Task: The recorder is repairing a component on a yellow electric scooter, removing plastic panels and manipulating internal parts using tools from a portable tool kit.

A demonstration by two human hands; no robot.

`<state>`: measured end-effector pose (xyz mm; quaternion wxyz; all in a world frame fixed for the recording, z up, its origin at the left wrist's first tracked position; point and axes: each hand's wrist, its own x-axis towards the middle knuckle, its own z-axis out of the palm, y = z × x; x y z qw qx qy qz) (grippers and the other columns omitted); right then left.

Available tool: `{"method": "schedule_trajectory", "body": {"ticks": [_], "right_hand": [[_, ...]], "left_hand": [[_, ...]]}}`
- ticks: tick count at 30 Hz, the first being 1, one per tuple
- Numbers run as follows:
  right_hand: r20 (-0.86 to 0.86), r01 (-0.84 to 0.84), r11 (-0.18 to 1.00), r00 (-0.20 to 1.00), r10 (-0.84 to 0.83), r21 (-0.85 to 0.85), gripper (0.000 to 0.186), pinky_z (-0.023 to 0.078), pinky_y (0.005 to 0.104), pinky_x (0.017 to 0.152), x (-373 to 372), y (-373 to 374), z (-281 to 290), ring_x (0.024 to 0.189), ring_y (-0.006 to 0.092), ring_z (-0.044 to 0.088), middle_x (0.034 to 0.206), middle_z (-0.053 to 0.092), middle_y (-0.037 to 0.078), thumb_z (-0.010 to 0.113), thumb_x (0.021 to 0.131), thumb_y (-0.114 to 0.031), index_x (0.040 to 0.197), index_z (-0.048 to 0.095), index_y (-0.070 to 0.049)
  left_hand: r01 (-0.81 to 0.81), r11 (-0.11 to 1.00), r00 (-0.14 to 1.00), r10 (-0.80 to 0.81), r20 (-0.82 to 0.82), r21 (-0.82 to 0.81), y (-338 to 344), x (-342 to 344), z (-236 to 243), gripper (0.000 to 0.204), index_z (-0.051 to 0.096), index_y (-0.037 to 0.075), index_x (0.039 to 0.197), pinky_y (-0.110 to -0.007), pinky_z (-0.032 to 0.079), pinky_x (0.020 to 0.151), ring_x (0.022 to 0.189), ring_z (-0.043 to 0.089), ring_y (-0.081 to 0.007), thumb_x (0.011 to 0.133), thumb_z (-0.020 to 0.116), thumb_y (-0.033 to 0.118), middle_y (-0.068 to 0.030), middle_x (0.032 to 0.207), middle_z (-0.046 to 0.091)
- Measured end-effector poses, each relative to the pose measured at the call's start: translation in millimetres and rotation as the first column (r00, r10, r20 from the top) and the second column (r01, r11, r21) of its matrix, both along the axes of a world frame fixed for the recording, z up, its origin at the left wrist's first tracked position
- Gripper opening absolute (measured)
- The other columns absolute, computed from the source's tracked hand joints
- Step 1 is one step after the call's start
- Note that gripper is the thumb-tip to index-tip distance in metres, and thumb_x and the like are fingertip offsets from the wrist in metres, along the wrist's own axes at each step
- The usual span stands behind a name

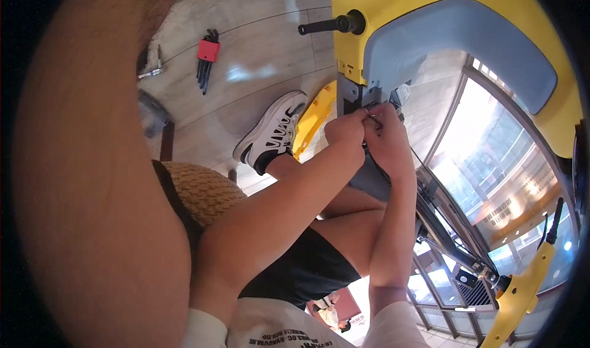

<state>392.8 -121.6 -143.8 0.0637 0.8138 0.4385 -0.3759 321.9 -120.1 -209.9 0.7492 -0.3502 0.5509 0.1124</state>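
Note:
My left hand [346, 130] and my right hand [388, 140] meet at the exposed inner section of a yellow-and-grey vehicle body [405, 25]. Left fingers are curled closed against the right ones. Between my right thumb and fingertips shows a small dark opening, but whatever is pinched there is too small and covered to name. Just beyond the fingers sits a small grey boxy part [401, 95]. Dark metal and the edge of the grey panel [452, 28] lie around the spot. A black crank-like lever [329, 25] sticks out of the yellow body.
On the wood-look floor lie a hex key set in a red holder [209, 51], a silver tool [153, 68] and a loose yellow cover [316, 117] beside a white-and-black shoe [273, 130]. A woven stool [203, 191] and a large bare limb [104, 164] occupy the left; yellow handlebars [522, 286] the lower right.

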Motion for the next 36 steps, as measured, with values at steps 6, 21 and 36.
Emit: {"method": "schedule_trajectory", "body": {"ticks": [6,21,36], "right_hand": [[0.141,-0.071,0.995,0.988,0.062,0.063,0.029,0.053,0.0330,0.064,-12,-4,30,0.073,0.0283,0.070,0.083,0.070,0.016,0.069,0.083,-0.013,0.110,0.066,-0.005],[0.125,0.385,0.880,0.894,-0.430,0.277,0.019,0.049,0.0247,0.057,-7,-17,7,0.061,0.0113,0.062,0.069,0.067,0.008,0.074,0.083,-0.011,0.093,0.068,0.004],[0.223,0.372,0.923,0.896,-0.384,0.096,0.025,0.045,0.0249,0.055,2,-20,16,0.055,0.0110,0.058,0.059,0.063,0.005,0.075,0.081,-0.019,0.072,0.066,0.002]], "left_hand": [[0.034,0.998,0.999,-0.033,-0.009,0.052,-6,2,-2,0.016,0.066,-0.003,0.081,-0.032,0.044,0.059,0.066,0.056,-0.0169,0.078,0.073,0.011,-0.0083,0.076,0.064],[0.005,0.983,0.986,-0.036,0.165,0.183,-20,5,-3,0.015,0.062,0.012,0.082,-0.022,0.026,0.041,0.044,0.035,-0.0067,0.091,0.063,0.024,0.0059,0.056,0.042],[-0.068,0.992,0.960,0.036,0.276,0.109,-14,-3,7,0.016,0.067,0.011,0.087,-0.024,0.024,0.042,0.044,0.030,-0.0062,0.093,0.061,0.025,0.0071,0.055,0.038]]}}
